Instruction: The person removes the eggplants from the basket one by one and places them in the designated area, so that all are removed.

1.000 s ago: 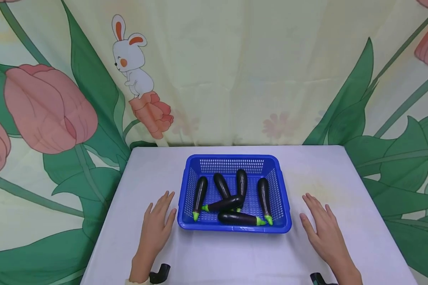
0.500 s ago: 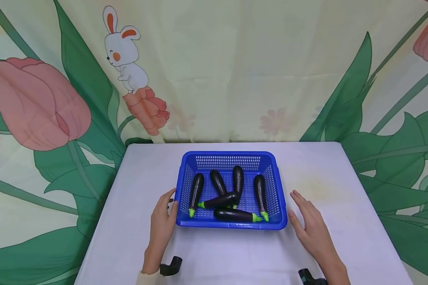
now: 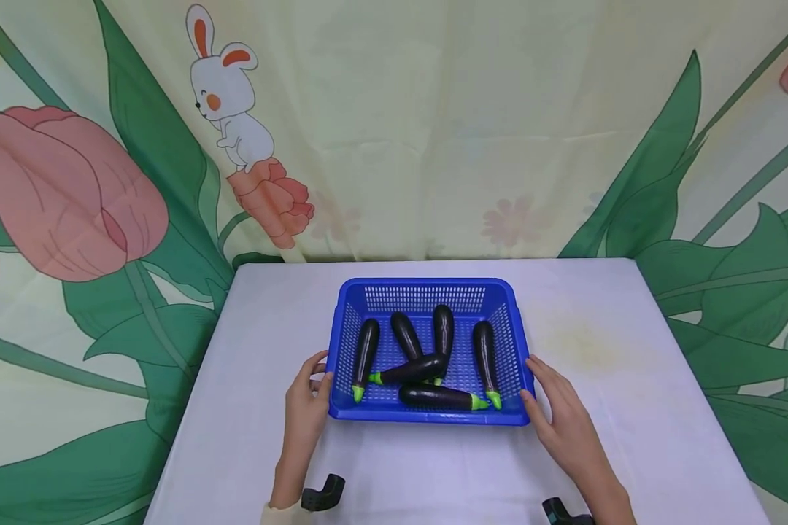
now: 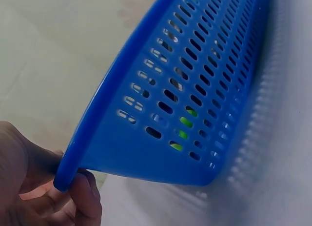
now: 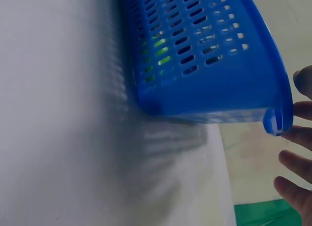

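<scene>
A blue plastic basket [image 3: 433,415] with several dark eggplants [image 3: 435,397], green at the stem ends, stands on the white table. My left hand [image 3: 305,415] grips its left rim, fingers curled under the rim [image 4: 92,109] in the left wrist view. On the other side my right hand [image 3: 568,430] touches the right rim with fingers spread and fairly straight; the right wrist view shows these fingers [image 5: 297,165] beside the rim's corner [image 5: 280,104].
The white tabletop [image 3: 433,474] extends around the basket. Behind it hangs a curtain [image 3: 394,131] printed with tulips and a rabbit. Black wrist devices [image 3: 324,493] show near both wrists.
My left hand has moved right to the basket's left rim and curled its fingers there. My right hand has come left from beside the basket to its right rim. The eggplants lie as before.
</scene>
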Demonstrator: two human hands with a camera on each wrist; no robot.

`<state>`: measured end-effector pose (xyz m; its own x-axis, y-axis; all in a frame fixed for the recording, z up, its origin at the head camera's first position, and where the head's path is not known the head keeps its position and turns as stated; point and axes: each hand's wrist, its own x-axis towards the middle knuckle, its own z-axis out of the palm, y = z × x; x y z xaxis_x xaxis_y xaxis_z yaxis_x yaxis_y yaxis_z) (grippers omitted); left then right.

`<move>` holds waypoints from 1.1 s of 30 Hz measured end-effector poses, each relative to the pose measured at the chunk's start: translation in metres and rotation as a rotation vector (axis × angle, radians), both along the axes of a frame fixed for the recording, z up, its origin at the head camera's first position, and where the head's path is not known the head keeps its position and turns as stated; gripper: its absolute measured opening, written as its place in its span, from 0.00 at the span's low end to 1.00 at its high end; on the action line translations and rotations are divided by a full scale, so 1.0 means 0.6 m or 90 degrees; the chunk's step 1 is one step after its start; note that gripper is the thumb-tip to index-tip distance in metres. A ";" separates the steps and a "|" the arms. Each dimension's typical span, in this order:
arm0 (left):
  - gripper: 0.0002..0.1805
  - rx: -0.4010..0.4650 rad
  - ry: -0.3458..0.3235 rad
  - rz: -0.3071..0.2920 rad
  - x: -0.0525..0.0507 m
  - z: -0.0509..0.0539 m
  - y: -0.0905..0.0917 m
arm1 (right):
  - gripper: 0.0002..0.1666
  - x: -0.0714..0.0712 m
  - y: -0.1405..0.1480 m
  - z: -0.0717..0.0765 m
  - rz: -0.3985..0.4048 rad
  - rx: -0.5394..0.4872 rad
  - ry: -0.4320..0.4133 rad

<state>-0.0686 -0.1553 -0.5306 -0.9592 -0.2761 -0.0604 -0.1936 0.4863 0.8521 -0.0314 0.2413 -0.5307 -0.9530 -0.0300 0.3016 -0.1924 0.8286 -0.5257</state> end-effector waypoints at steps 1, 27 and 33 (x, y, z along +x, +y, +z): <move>0.24 0.010 -0.005 -0.001 0.000 0.000 -0.001 | 0.37 -0.002 -0.003 -0.002 0.003 0.005 0.011; 0.25 0.206 -0.086 -0.007 -0.019 0.004 -0.016 | 0.33 -0.063 -0.117 0.005 0.187 0.100 0.045; 0.24 0.216 -0.094 -0.007 -0.016 0.003 -0.019 | 0.35 -0.083 -0.137 0.013 0.211 0.096 -0.019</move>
<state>-0.0783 -0.1665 -0.5286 -0.9362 -0.2060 -0.2848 -0.3228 0.1831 0.9286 -0.0813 0.1589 -0.5232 -0.8923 -0.3809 0.2425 -0.4502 0.7920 -0.4125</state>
